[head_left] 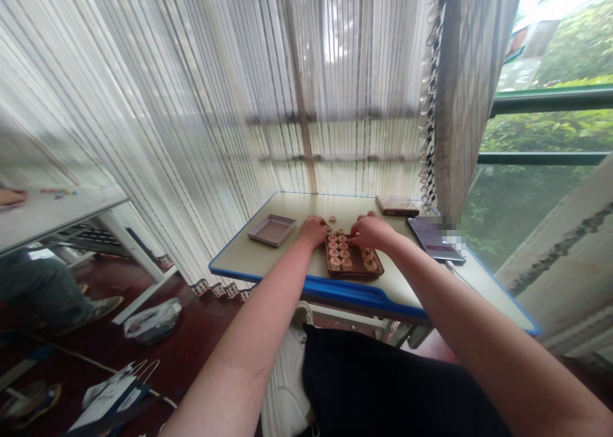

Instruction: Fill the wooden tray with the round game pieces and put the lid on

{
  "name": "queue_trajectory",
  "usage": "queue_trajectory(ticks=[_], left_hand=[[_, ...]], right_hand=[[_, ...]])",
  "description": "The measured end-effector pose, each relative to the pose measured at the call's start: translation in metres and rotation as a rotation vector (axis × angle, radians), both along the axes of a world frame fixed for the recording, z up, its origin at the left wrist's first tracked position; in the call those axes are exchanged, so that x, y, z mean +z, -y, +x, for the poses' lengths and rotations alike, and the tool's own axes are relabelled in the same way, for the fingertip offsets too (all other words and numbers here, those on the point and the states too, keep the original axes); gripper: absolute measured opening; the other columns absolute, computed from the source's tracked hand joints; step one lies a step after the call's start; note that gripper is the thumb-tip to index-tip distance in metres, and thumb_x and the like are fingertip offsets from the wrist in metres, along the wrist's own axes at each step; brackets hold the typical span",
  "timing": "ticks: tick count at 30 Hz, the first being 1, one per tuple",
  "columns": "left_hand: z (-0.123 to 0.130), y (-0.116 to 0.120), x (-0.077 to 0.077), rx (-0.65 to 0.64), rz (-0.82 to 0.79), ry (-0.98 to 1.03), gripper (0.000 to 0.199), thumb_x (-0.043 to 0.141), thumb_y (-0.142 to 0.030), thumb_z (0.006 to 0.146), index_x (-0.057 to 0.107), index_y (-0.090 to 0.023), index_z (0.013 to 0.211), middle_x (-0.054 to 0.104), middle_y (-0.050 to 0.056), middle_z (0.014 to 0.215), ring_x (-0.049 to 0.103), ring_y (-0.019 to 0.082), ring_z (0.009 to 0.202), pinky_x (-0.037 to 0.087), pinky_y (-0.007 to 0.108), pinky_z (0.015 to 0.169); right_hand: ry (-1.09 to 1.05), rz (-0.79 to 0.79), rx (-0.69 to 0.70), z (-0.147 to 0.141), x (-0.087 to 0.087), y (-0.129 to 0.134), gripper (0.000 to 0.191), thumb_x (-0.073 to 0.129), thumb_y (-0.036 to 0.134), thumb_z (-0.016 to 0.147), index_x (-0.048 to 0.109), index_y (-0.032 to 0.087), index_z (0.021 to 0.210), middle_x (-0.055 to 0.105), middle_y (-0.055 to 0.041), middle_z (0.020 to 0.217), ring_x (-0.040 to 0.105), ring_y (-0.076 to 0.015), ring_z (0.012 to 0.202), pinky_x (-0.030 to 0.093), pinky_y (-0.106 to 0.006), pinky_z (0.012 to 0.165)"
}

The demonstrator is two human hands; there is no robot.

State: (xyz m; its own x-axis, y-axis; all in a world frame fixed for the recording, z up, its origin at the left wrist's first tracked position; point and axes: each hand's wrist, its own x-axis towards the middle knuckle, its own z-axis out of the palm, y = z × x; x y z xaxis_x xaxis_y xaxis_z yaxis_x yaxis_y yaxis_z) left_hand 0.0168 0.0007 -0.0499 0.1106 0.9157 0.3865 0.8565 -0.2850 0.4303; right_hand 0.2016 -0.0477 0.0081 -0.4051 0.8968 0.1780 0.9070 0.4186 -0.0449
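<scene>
The brown box (355, 262) sits near the worktop's (239, 258) front edge, rows of round pieces (343, 254) along its left side, more at its right. The left hand (314, 230) is by the box's back left corner, the right hand (373, 231) over its back edge, fingers bent (whether either pinches a piece, I cannot tell). A shallow tray (272, 230) lies near the worktop's left edge.
</scene>
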Motion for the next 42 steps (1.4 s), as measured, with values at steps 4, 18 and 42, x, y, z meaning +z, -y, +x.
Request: queue_trajectory(ticks=[4, 18, 42], left_hand=[[-0.001, -0.001, -0.002, -0.013, 0.001, 0.023, 0.019, 0.051, -0.025, 0.076, 0.066, -0.018, 0.086, 0.061, 0.008, 0.098, 0.056, 0.019, 0.095, 0.042, 0.029, 0.088], [-0.002, -0.002, -0.003, 0.008, 0.006, 0.074, 0.023, 0.053, -0.023, 0.075, 0.058, -0.016, 0.097, 0.06, 0.009, 0.101, 0.056, 0.018, 0.093, 0.042, 0.029, 0.084], [-0.002, -0.004, -0.004, 0.045, 0.013, 0.079, 0.024, 0.05, -0.022, 0.076, 0.067, -0.015, 0.092, 0.063, 0.009, 0.101, 0.058, 0.018, 0.092, 0.042, 0.027, 0.085]], right_hand=[[-0.094, 0.18, -0.005, 0.011, 0.001, 0.013, 0.021, 0.06, 0.037, 0.072, 0.074, 0.024, 0.08, 0.059, -0.0107, 0.091, 0.046, -0.0265, 0.086, 0.041, -0.04, 0.076], [-0.451, 0.216, 0.2, 0.049, -0.042, 0.077, 0.014, 0.061, 0.036, 0.075, 0.071, 0.028, 0.079, 0.054, -0.0061, 0.101, 0.043, -0.0239, 0.098, 0.037, -0.041, 0.089], [-0.313, 0.026, -0.104, 0.058, -0.014, 0.013, 0.033, 0.052, 0.018, 0.072, 0.067, 0.021, 0.101, 0.061, -0.0076, 0.102, 0.054, -0.0215, 0.098, 0.038, -0.032, 0.089]])
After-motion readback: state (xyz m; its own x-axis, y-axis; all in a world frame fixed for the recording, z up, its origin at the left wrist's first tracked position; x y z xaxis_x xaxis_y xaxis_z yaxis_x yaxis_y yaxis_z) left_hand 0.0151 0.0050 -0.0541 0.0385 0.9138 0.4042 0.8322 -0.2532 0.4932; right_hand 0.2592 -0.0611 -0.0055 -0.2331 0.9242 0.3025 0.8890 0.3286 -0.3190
